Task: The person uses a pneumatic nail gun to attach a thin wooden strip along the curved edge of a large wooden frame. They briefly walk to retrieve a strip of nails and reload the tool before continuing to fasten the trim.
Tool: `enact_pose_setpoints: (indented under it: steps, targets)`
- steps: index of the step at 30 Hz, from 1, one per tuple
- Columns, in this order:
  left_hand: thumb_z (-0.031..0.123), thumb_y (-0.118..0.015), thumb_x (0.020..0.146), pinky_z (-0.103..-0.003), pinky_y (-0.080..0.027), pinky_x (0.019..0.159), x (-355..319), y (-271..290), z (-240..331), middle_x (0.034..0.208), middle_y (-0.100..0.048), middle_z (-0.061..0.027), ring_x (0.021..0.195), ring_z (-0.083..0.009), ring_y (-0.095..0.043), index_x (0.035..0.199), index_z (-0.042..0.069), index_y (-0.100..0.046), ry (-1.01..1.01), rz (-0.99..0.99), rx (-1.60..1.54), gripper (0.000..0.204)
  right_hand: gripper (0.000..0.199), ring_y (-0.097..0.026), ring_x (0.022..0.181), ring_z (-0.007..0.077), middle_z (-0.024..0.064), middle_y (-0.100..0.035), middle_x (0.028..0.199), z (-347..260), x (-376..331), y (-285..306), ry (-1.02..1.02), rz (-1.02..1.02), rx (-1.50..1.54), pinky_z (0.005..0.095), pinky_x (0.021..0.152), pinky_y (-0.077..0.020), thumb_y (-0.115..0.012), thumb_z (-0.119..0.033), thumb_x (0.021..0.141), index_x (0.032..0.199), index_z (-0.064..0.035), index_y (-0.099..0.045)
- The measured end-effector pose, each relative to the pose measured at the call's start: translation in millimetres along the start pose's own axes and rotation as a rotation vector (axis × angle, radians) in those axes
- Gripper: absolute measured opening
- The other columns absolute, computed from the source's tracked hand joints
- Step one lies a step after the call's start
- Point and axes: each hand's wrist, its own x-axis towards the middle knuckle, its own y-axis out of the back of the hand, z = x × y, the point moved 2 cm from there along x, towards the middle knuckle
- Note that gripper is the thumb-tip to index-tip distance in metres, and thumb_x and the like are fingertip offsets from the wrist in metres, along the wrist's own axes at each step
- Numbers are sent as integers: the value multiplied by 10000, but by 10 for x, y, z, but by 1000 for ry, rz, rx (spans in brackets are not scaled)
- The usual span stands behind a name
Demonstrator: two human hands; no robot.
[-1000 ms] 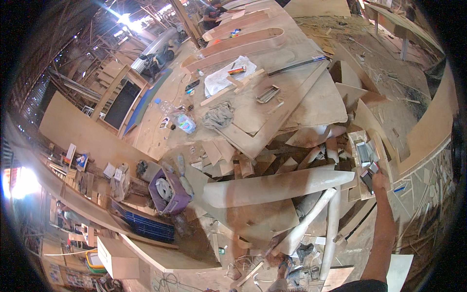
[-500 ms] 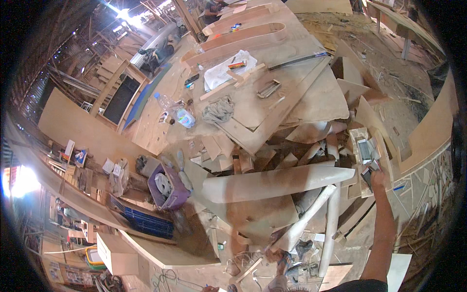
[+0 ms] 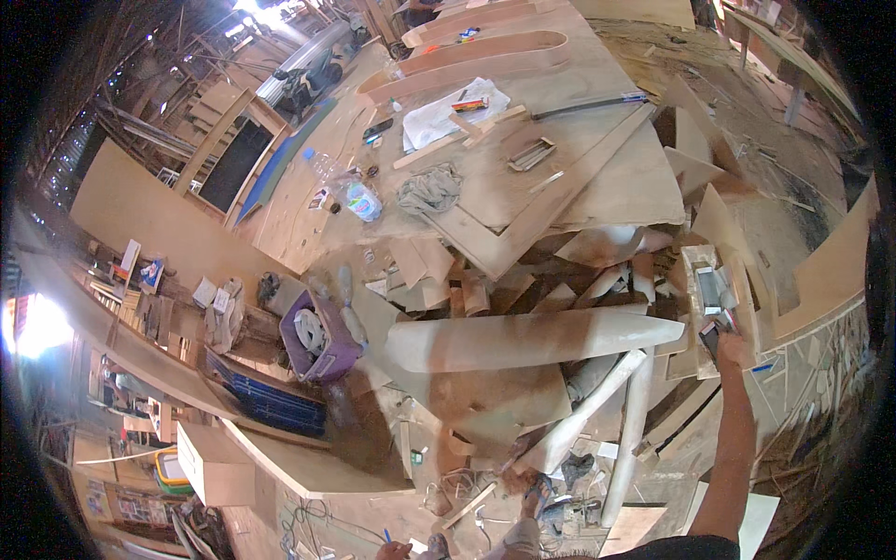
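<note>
right hand (image 3: 731,347) at 3 o'clock, fingers closed on a small dark flat tool (image 3: 711,338), its long axis toward 12 into the narrow wooden tray (image 3: 693,280) just above; left hand unseen.

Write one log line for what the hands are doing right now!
right hand: on small dark tool, grip unclear | left hand: not in view | nearby: open wooden box, long wooden spar, purple tub

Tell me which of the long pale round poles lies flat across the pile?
The thickest pole, lying sideways across the middle of the scrap wood pile. The two thinner poles below it slant or run downward toward the floor instead.
</note>
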Motion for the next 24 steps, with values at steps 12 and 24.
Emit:
enact_pose_setpoints:
  steps: [12, 24]
  targets:
    - [424, -697, 962, -368, -550, 534, -221, -17, 137, 723, -690, -80, 605, -184, -642, 919, 9, -707, 336, -103, -204, 417, 207, -769, 873, 337, 177, -771, 968, 184, 28, -79, 45, 105, 26, 454, 754, -621, -567, -101, 959, 1006, -51, -762]
    - [440, -691, 964, -356, -554, 499, -196, -44, 110, 762, -683, -93, 614, -190, -638, 955, 0, -681, 408, -121, -343, 440, 343, -715, 993, 437, 238, -728, 1047, 360, -26, -116, 67, 136, 188, 530, 867, -587, -717, -87, 874, 1200, -21, -634]
